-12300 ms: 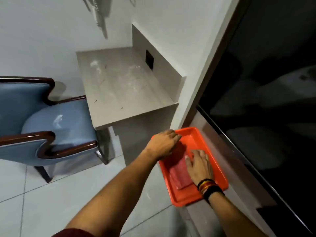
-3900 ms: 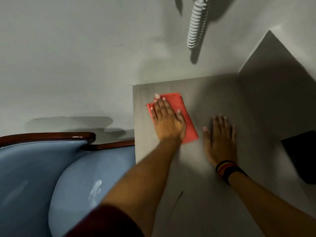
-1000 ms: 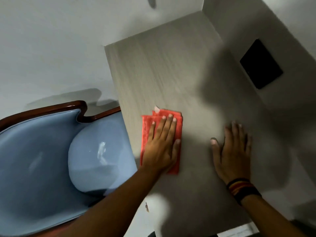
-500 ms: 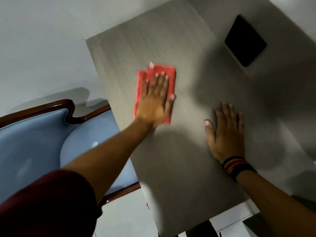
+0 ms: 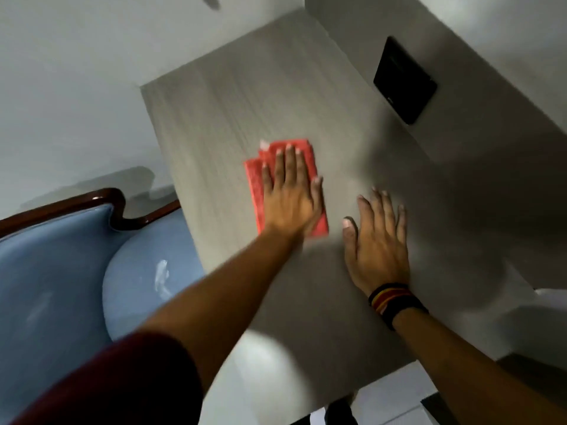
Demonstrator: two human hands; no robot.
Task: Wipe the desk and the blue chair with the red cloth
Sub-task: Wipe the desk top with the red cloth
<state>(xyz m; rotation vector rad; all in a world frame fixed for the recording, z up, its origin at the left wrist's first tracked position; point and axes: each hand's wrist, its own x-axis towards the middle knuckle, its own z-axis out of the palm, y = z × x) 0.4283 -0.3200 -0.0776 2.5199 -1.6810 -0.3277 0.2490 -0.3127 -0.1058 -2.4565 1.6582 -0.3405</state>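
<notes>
The folded red cloth (image 5: 254, 182) lies flat on the grey desk (image 5: 245, 96), near its middle. My left hand (image 5: 291, 194) presses down on the cloth with fingers spread, covering most of it. My right hand (image 5: 379, 240) rests flat on the bare desk top just to the right of the cloth, fingers apart, with dark bands on the wrist. The blue chair (image 5: 61, 271) with a dark wooden frame stands at the desk's left edge; a white smear (image 5: 161, 276) shows on its seat.
A white wall runs behind the desk and chair. A grey side panel with a black square plate (image 5: 405, 82) rises along the desk's right side. Pale floor tiles (image 5: 389, 400) show past the desk's near edge.
My left hand has slid the red cloth toward me and to the right, closer to my right hand. My right hand has stayed flat on the desk.
</notes>
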